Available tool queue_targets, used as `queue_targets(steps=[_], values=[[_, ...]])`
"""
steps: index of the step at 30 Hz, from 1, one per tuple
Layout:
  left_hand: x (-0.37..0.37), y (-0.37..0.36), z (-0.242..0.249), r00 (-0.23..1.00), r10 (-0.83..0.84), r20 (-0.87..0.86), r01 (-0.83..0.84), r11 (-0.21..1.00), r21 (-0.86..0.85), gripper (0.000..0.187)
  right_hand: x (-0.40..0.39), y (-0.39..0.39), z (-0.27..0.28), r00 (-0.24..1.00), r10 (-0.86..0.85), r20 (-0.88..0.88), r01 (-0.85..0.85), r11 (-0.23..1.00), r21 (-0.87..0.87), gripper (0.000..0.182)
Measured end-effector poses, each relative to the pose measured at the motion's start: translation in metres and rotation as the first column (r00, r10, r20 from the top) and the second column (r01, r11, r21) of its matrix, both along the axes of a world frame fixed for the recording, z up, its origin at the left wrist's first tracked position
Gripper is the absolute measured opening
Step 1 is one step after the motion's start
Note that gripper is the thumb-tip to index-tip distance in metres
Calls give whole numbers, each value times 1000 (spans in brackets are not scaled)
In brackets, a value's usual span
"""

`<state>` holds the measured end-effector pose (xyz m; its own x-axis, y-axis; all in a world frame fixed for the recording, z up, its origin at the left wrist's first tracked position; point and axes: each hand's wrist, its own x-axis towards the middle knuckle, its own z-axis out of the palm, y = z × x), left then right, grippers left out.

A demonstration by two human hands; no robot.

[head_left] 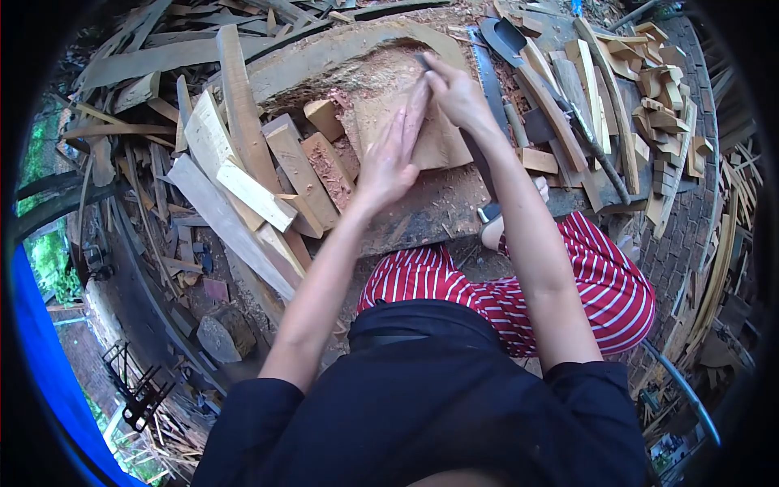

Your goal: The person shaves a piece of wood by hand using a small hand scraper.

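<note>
My right hand (pixel 461 96) is closed around a dark, narrow piece (pixel 423 61), whose tip sticks out past the fingers; its kind is not clear. My left hand (pixel 391 166) is stretched flat, fingers extended forward, the fingertips meeting the right hand. Both hands are over a light brown wooden block (pixel 442 146) with a smooth face. Pinkish shavings (pixel 381 69) lie behind and beside the block. Under the right forearm a dark curved strip (pixel 480 162) shows, partly covered by the arm.
A saw blade (pixel 487 81) lies right of the block, near a black curved object (pixel 503 39). Wooden offcuts (pixel 296 166) crowd the left, and small cut pieces (pixel 661 97) are heaped at right. A log end (pixel 225 334) rests on the ground at lower left.
</note>
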<state>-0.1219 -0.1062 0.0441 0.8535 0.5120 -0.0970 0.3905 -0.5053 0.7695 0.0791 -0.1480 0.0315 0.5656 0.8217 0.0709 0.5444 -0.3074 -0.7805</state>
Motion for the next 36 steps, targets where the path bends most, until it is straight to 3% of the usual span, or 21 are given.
queue_targets(steps=[1,2,4,6,8,9,13,17,18,19,20,21,22,23,24,25,26,29,31,34,36], values=[[-7,6,18,997,-75,-25,74,997,-22,94,-1,-12,22,984,-80,-157,63,992,-112,53],[-14,14,10,989,-143,-37,146,987,74,93,-5,-22,26,983,-90,-159,71,990,-124,53],[-14,36,32,957,-258,-136,255,966,-37,93,-4,-35,30,958,-229,-173,181,950,-256,59],[-11,52,43,948,-281,-152,280,960,-26,90,1,-48,33,964,-210,-162,145,929,-340,67],[-8,70,53,841,-424,-336,443,896,-23,86,-7,-65,47,786,-229,-574,-9,924,-381,71],[-12,80,35,851,-456,-262,504,848,163,83,-14,-73,42,753,-212,-623,21,954,-300,73],[-4,107,31,888,-346,-301,448,795,408,56,-44,-84,38,575,-293,-764,117,953,-278,70],[-3,118,20,943,-258,-211,333,763,554,50,-63,-93,34,483,-222,-847,99,975,-200,71],[-3,115,12,942,-258,-216,336,762,554,50,-69,-93,33,510,-253,-822,141,968,-210,70],[-1,108,4,996,-66,61,27,868,496,49,-73,-94,33,535,-283,-796,184,959,-218,69],[2,103,-3,937,159,310,-269,897,350,49,-75,-95,34,531,-282,-799,184,959,-216,69],[3,100,-9,863,356,358,-488,771,409,59,-76,-96,36,586,-268,-765,152,963,-222,68],[10,96,-16,864,358,354,-488,769,412,59,-76,-97,37,639,-251,-727,118,966,-230,67],[20,92,-24,677,679,283,-688,721,-83,67,-77,-96,36,638,-248,-729,113,967,-230,67],[28,86,-28,467,883,42,-741,417,-526,76,-77,-97,36,674,-248,-696,106,965,-241,66],[32,78,-22,562,823,87,-653,505,-564,89,-76,-97,36,708,-246,-662,98,963,-252,65],[40,76,-18,591,805,59,-709,552,-440,85,-77,-97,34,710,-243,-661,94,963,-253,65],[65,88,-26,554,795,248,-666,602,-440,85,-82,-94,28,777,-235,-584,59,951,-304,62],[79,96,-25,649,675,350,-618,736,-275,76,-91,-93,27,941,-133,-312,59,970,-236,56],[98,117,-61,642,750,163,-667,650,-364,75,-93,-96,38,968,-137,-209,72,954,-290,52],[102,114,-66,636,741,214,-690,671,-271,73,-90,-108,30,990,-102,-96,83,980,-183,49]])
